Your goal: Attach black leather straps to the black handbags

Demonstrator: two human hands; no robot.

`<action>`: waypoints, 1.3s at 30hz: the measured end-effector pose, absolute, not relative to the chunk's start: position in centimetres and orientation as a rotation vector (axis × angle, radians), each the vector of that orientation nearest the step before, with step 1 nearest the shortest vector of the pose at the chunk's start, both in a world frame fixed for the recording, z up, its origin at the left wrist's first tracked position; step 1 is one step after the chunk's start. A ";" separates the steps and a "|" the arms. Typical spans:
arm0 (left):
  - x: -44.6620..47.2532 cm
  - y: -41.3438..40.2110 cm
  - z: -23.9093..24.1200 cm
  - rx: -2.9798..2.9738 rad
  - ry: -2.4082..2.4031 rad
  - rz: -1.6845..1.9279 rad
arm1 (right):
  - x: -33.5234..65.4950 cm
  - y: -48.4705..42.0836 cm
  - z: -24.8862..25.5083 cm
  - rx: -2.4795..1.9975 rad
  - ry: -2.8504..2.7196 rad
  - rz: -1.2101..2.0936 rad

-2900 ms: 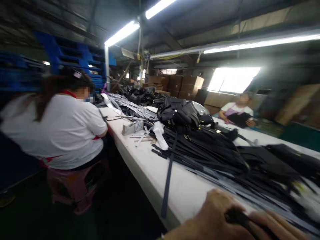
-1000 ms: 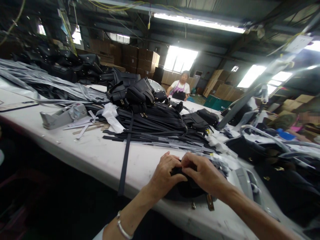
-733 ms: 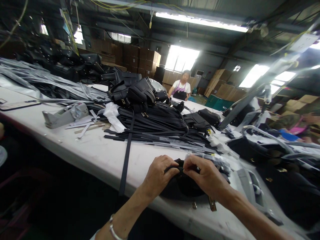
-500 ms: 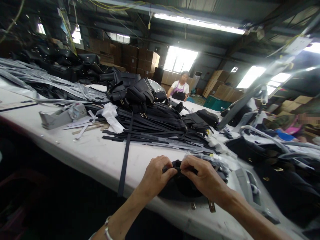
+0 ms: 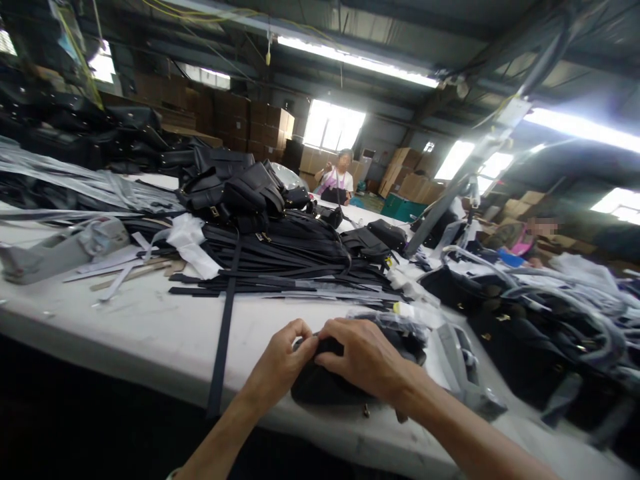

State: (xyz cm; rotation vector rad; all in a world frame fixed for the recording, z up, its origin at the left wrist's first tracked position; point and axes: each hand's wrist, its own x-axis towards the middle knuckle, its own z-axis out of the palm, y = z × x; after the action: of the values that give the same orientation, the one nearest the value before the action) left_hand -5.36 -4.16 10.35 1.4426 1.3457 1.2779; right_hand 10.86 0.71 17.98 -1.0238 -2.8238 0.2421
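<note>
A black bag [image 5: 325, 387] rests at the near edge of the white table, with small metal fittings hanging by its lower right side. My left hand [image 5: 287, 353] pinches the bag's top edge between thumb and fingers. Close beside it, my right hand [image 5: 355, 350] grips the same edge, its fingers curled over and its thumb below. The fingertips of both hands almost meet. Part of the bag is hidden behind my right hand. A plastic-wrapped dark bundle [image 5: 413, 333] lies just behind that hand.
Black straps [image 5: 295, 247] lie piled across the table, one long strap [image 5: 225, 333] overhanging the front edge. Black bags [image 5: 245, 187] are heaped behind. A tape dispenser [image 5: 60, 250] stands left, another [image 5: 463, 363] right. Bags with wrapped handles [image 5: 525, 327] fill the right side. A person [image 5: 337, 180] works across the table.
The view has swung right, so everything sits further left. My right hand's fingers have shifted along the bag's edge, closer to my left hand. The person opposite has raised a hand.
</note>
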 end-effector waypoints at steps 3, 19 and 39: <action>-6.8 -4.1 8.4 1.338 1.313 1.303 | 11.0 1.0 19.0 -1.116 -2.823 0.236; -15.2 -7.9 1.7 1.202 1.735 1.233 | 13.2 3.4 22.9 -1.194 -2.883 0.234; -2.0 -2.1 14.4 1.528 0.920 1.246 | 15.6 4.7 25.5 -1.107 -2.540 1.251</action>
State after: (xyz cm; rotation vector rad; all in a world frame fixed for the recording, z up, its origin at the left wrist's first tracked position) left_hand -2.03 -2.11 14.40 1.5280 0.9196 1.2459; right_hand 15.63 4.74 25.50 -1.1066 -2.5399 1.2514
